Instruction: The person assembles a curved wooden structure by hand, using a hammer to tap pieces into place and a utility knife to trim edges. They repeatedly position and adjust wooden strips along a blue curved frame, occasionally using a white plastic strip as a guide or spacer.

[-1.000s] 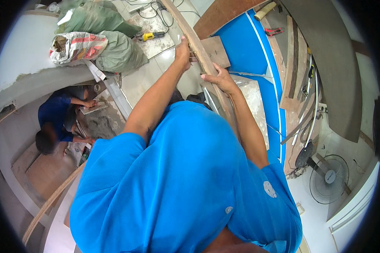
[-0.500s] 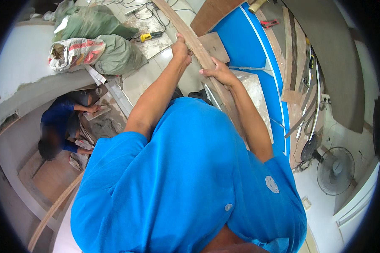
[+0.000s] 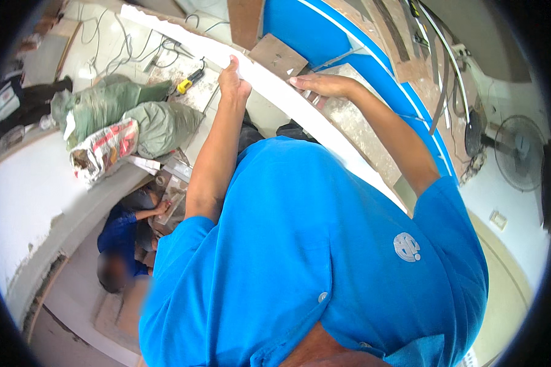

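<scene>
- Head view looks down over my own blue shirt (image 3: 324, 257), with both bare forearms reaching up and away from me to a long white curved strip (image 3: 275, 85).
- My left hand (image 3: 234, 79) is closed around the strip's near edge, fingers wrapped over it and thumb side toward me.
- My right hand (image 3: 321, 84) lies on the same strip a little further along, fingers stretched out nearly flat against its surface; I cannot tell whether the thumb hooks under it.
- From my hands the white strip arcs up-left toward the top edge, and down-right past my right arm.
- Just beyond the strip sits a brown board piece (image 3: 278, 56), and behind that a blue curved panel (image 3: 324, 37) with a white line along its rim.
- Far below on the left, green sacks (image 3: 128, 113) and a printed bag (image 3: 104, 150) lie on the floor, with a yellow-handled tool (image 3: 188, 81) and loose cables (image 3: 122, 49) near them.
- Another person in blue (image 3: 125, 238) crouches at lower left.
- A standing fan (image 3: 520, 153) is at the right edge.
</scene>
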The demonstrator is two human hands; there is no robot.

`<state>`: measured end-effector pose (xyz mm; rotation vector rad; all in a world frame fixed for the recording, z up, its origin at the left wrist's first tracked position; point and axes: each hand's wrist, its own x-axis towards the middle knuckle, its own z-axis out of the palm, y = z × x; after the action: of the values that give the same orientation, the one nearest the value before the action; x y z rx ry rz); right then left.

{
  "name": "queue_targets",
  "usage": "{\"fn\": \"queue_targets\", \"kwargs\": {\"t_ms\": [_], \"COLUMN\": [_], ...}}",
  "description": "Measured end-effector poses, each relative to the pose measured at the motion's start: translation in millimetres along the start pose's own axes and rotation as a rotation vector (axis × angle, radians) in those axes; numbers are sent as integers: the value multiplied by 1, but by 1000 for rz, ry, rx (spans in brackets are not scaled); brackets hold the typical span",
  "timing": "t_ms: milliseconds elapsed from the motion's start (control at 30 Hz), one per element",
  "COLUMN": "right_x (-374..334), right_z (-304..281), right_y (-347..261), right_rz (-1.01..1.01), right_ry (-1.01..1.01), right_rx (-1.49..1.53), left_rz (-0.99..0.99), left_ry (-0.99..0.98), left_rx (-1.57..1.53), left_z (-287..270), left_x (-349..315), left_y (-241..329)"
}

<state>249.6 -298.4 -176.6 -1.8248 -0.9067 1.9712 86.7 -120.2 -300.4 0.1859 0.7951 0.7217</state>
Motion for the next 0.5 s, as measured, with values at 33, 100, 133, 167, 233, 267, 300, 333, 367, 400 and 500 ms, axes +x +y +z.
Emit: {"fn": "queue_targets", "kwargs": {"t_ms": [33,100,133,167,233,267,300,333,367,400,500], "right_x": [-15,-50,-50,-52,-53,-59,-53,-48,-38,-32,-50], "right_z": [-1,9,15,24,40,50,60,64,69,70,82], "right_y": [1,5,25,41,55,47,56,65,78,91,71], "right_rz": [-11,-17,-54,-77,-134,-149,-167,-190,-232,-270,-107], "right_ry": [49,146,296,372,509,599,743,852,950,966,928], "right_rx": [-53,-151,-329,-401,-567,-557,-556,-552,-548,-575,-382], "left_rz": [40,78,75,73,-42,-69,-80,-47,24,129,-81], "left_ry": [21,73,98,120,99,80,56,63,61,83,-71], "left_rx": [51,128,157,187,193,181,182,136,83,108,-32], "left_z": [-2,8,18,28,28,24,21,14,10,11,44], "left_x": [3,-4,-13,-19,-15,-12,-7,-2,7,10,-17], "left_y": [-4,-10,-12,-14,-25,-27,-20,-20,-23,-30,-24]}}
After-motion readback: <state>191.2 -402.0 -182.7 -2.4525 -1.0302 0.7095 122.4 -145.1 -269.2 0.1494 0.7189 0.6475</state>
